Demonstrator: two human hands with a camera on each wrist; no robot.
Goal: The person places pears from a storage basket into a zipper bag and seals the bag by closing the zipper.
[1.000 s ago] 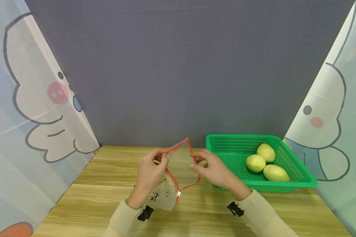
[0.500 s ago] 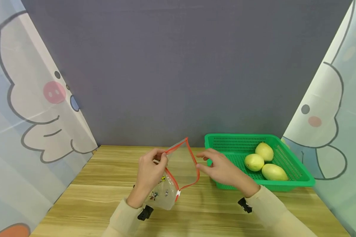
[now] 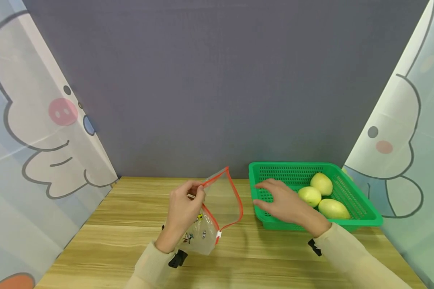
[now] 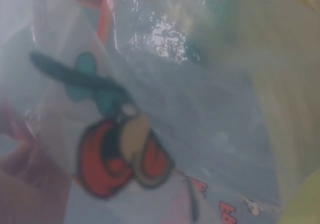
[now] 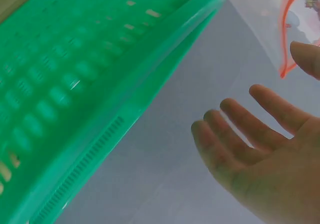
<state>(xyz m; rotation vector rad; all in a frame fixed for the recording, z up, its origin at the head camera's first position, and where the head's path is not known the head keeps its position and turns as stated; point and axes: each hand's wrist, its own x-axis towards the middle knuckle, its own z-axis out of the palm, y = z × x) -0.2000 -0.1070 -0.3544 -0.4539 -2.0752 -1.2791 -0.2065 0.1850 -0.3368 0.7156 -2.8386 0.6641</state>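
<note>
My left hand [image 3: 183,204] pinches one side of the mouth of a clear zip bag [image 3: 222,202] between thumb and fingers. The bag has a red zip edge, a white slider [image 3: 218,234] and printed cartoon figures; its mouth gapes wide. Bag film with a red and teal print [image 4: 120,139] fills most of the left wrist view. My right hand [image 3: 285,204] holds nothing and overlaps the near left part of a green basket [image 3: 293,164], thumb and fingers spread apart. Inside the basket lie three lemon-like yellow fruits: one at the back [image 3: 321,184], one left [image 3: 309,196], one in front [image 3: 334,209].
The wood-grain table [image 3: 130,224] runs up to a dark grey backdrop [image 3: 217,88]. Curtains with cartoon animals [image 3: 32,120] hang on both sides. The basket's raised rim stands on the right, close to the backdrop.
My right hand has let go of the bag's red edge and moved right to the basket, its fingers spreading. The left hand and bag have stayed nearly still.
</note>
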